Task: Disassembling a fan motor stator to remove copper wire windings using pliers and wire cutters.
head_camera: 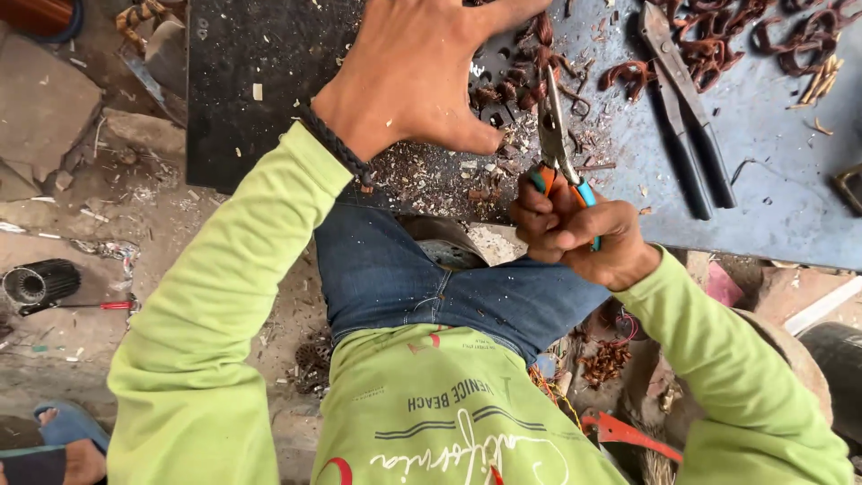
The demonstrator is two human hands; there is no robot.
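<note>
Head view: the left hand (413, 76) lies spread flat, palm down, pressing on a dark round metal part with slots (503, 94) that sits on the dark metal work plate (251, 81). Bunches of reddish-brown copper winding wire (539, 54) stick out of that round part, just beside the left hand's thumb. The right hand (579, 235) is clenched around the orange-and-blue handles of a pair of slim steel pliers (554, 135), whose tips reach up into the wire on the near side of the round part — whether they actually grip a strand I cannot tell.

The wire looks stiff yet bendable, light, and wedged tight in its slots, so it likely needs a firm nip close to the slot rather than at a loose end. The round part looks heavy and rigid — good to press on.

Right of the round part lie large black-handled shears (687, 117) and more curled copper scraps (790, 36).
</note>
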